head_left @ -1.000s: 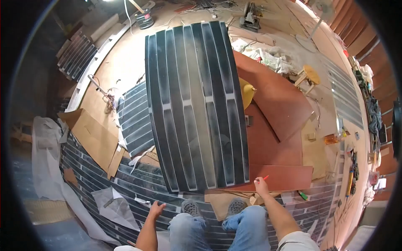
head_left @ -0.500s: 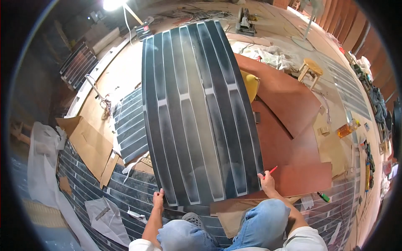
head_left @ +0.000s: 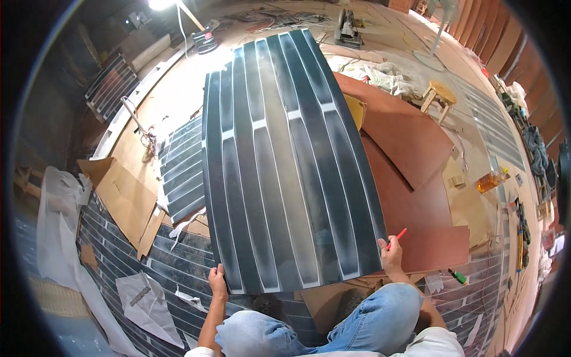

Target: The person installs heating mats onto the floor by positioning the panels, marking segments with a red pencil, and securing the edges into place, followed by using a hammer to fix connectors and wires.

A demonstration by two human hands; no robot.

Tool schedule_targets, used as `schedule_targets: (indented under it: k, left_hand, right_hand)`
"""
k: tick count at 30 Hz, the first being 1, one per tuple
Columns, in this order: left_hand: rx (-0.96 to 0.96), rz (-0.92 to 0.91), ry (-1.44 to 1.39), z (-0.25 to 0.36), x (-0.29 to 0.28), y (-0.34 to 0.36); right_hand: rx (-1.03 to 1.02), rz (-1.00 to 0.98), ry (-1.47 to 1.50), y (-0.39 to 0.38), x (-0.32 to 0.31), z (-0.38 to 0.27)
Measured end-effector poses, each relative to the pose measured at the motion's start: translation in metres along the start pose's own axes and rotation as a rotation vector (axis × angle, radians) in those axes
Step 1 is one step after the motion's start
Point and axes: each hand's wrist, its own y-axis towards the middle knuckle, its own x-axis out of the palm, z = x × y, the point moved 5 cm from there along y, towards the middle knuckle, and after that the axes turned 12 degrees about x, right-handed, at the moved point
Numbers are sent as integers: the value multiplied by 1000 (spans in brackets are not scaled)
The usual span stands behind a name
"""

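Note:
A large dark panel (head_left: 285, 166) with pale stripes and a beige band along its middle lies lengthwise in front of my knees. At its near left corner, my left hand (head_left: 218, 281) is closed on the edge, thumb on top. My right hand (head_left: 391, 257) is closed at the near right edge and also holds a slim red pen (head_left: 397, 238), which points up and away. The fingers of both hands are partly hidden under the panel.
Red-brown sheets (head_left: 416, 202) lie to the right, beside a wooden stool (head_left: 439, 95), an amber bottle (head_left: 492, 179) and a green-handled tool (head_left: 457, 276). A smaller striped panel (head_left: 183, 169) and brown cardboard (head_left: 125, 196) are on the left. A lamp (head_left: 163, 5) shines at the far left.
The panel's near end has widened in view and its far left corner sits lower. My right hand has shifted right with the pen, and my left hand slightly left, both still on the panel.

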Motion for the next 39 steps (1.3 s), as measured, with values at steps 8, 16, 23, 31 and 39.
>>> schedule_targets:
  k: [8,16,23,31,39]
  left_hand:
    - [58,63,-4,11,0,-13]
    - [-2,48,-54,42,0,-25]
    - [-108,-20,-125,36,2,-25]
    - [-162,-33,-234,99,6,-42]
    - [-15,-139,43,240,-31,-35]
  right_hand:
    - [14,-36,-37,-5,-37,-38]
    - [-19,-15,-165,-20,-98,-125]
    - [-45,-72,-211,-31,-134,-187]
    - [-75,-151,-406,-22,-180,-258]
    - [-170,-286,-195,50,-199,-285]
